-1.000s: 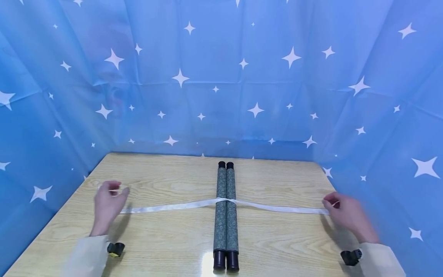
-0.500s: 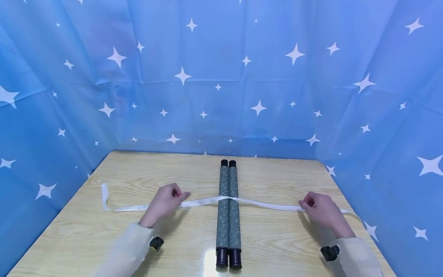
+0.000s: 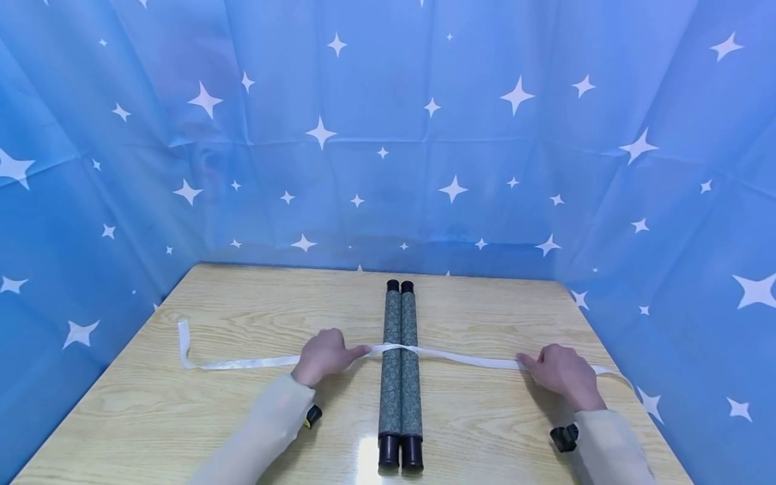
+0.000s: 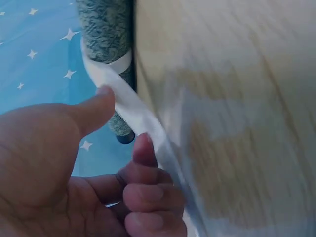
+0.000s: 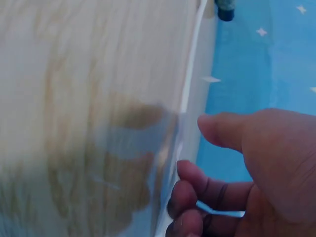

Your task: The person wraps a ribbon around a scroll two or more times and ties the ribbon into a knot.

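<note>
Both unclenched, the left hand (image 3: 324, 353) is near two scrolls (image 3: 391, 394) and the right hand (image 3: 565, 370) well apart from them, each at a white ribbon (image 3: 467, 359). The ribbon crosses the scrolls, side by side on the desk (image 3: 291, 303), before a starry blue curtain (image 3: 370, 87).

No text, label or number is legible.

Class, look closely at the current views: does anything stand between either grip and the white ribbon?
Nothing visible does. The left grip is at the white ribbon, left of the two green rolls; the right grip is close to the ribbon on their right. The rolls lie under the ribbon, blocking neither.
</note>
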`<state>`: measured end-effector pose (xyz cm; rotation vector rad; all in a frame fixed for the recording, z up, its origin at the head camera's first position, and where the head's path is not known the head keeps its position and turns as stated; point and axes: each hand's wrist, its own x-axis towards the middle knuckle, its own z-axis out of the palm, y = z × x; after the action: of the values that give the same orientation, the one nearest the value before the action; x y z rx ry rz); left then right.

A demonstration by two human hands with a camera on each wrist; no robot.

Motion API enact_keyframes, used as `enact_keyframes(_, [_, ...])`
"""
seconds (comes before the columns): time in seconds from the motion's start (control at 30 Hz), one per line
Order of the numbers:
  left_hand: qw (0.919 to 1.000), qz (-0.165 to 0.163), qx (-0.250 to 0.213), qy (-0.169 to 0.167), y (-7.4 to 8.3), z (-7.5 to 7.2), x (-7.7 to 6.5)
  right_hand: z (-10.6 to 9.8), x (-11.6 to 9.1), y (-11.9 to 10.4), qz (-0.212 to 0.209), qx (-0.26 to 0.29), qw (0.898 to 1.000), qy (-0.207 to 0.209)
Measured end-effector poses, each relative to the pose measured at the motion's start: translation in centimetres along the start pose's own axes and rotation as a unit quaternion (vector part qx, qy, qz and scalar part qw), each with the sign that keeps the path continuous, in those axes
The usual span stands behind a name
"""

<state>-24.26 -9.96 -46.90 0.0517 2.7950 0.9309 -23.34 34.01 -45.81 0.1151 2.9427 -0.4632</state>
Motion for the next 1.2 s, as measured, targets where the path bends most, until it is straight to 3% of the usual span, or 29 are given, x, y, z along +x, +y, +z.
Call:
enact_keyframes(0.13, [0.9996, -0.017, 0.021, -0.001, 0.2, 0.7, 0.5, 0.2, 0.3, 0.4, 0.049, -0.007, 0.999, -0.017])
enact_keyframes(0.3, [0.9970, -0.014, 0.069, 0.030, 0.6, 1.2, 1.1, 0.4, 0.7, 0.9, 0.082, -0.006, 0.996, -0.019])
enact_keyframes(0.5, [0.9962, -0.028, 0.076, 0.030, 0.9, 1.1, 1.5, 0.4, 1.0, 1.2, 0.066, 0.002, 0.998, -0.024])
enact_keyframes(0.63, [0.9975, -0.009, 0.066, 0.022, 0.7, 1.1, 1.7, 0.6, 1.1, 1.2, 0.047, 0.015, 0.999, -0.020])
enact_keyframes(0.83, [0.9991, 0.024, 0.035, 0.005, 0.0, 1.2, 1.9, 1.2, 0.9, 1.3, 0.010, 0.039, 0.999, -0.008])
enact_keyframes(0.97, [0.9987, 0.043, -0.018, -0.018, -0.3, 0.7, 1.7, 1.3, 0.6, 1.5, 0.001, 0.057, 0.998, 0.006])
enact_keyframes(1.2, [0.9861, 0.067, -0.134, -0.073, -0.3, -1.0, 1.7, 1.3, 0.3, 1.7, 0.006, 0.081, 0.996, 0.037])
